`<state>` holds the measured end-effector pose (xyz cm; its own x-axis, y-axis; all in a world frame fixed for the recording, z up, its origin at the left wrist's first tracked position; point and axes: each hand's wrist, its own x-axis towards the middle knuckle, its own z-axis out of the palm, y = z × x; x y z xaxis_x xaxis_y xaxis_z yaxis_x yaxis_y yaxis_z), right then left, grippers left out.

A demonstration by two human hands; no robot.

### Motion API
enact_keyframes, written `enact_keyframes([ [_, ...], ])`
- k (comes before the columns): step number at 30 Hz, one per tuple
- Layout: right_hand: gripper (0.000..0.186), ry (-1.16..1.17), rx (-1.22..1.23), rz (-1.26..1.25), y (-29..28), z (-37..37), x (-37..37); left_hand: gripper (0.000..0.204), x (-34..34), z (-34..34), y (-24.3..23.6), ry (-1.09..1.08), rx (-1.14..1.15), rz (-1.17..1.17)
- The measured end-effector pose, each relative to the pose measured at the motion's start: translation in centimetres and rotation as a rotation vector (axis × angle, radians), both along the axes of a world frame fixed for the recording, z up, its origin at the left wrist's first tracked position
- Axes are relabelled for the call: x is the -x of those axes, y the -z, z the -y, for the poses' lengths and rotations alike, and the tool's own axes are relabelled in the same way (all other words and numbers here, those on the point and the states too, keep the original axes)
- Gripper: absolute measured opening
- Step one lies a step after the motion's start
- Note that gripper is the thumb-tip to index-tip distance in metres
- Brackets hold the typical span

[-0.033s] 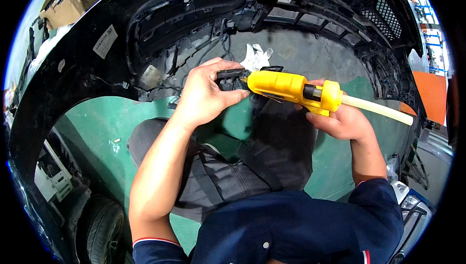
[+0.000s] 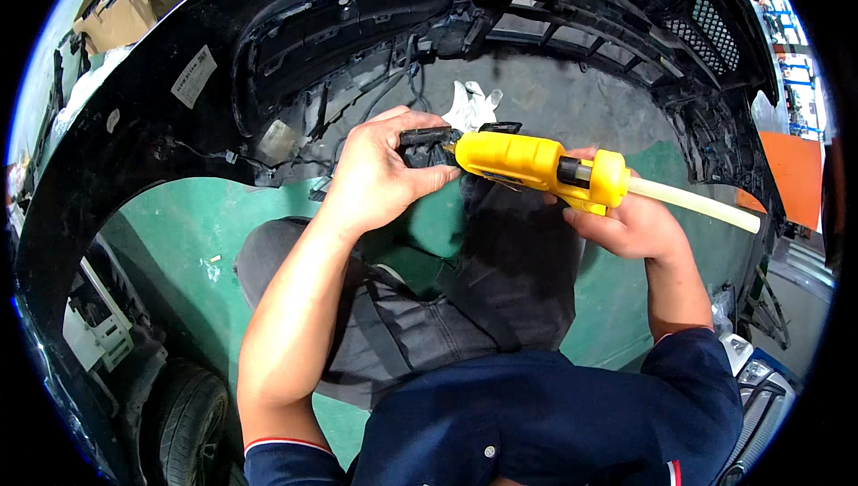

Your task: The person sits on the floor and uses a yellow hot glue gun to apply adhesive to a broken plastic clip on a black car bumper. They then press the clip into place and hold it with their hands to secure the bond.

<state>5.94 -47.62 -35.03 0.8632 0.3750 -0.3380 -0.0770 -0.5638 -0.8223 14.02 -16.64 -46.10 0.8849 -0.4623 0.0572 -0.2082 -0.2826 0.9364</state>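
Note:
My right hand (image 2: 630, 218) is wrapped round the handle of a yellow hot glue gun (image 2: 514, 157). A long pale glue stick (image 2: 697, 204) sticks out of the gun's back end. My left hand (image 2: 380, 169) grips a small black plastic part (image 2: 424, 136) between thumb and fingers; its exact kind I cannot make out. The gun's nozzle points left and meets the right end of this part, close to my left thumb tip. Most of my right fingers are hidden behind the gun. Just beyond the part lie white gloves (image 2: 471, 106).
A large black car bumper (image 2: 134, 119) curves round me from left to right. At the lower left is a tyre (image 2: 192, 419); headlights (image 2: 760, 392) lie at the lower right. Cardboard (image 2: 121, 16) stands at the far left, an orange panel (image 2: 791, 177) at the right.

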Motion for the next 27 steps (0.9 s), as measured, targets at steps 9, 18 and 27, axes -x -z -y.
enact_keyframes([
  [9, 0.051, -0.218, 0.224, 0.271, -1.6, -1.2, -0.4, 0.05, -0.2, 0.4, -1.3, 0.014, 0.052, -0.087],
  [18, 0.068, -0.286, 0.379, 0.326, -3.0, -2.4, -0.2, 0.053, -0.3, 0.3, -1.8, 0.024, 0.003, -0.09],
  [27, 0.067, -0.29, 0.409, 0.322, -3.2, -2.8, -0.2, 0.05, -0.1, 0.4, -1.3, 0.008, 0.028, -0.059],
])
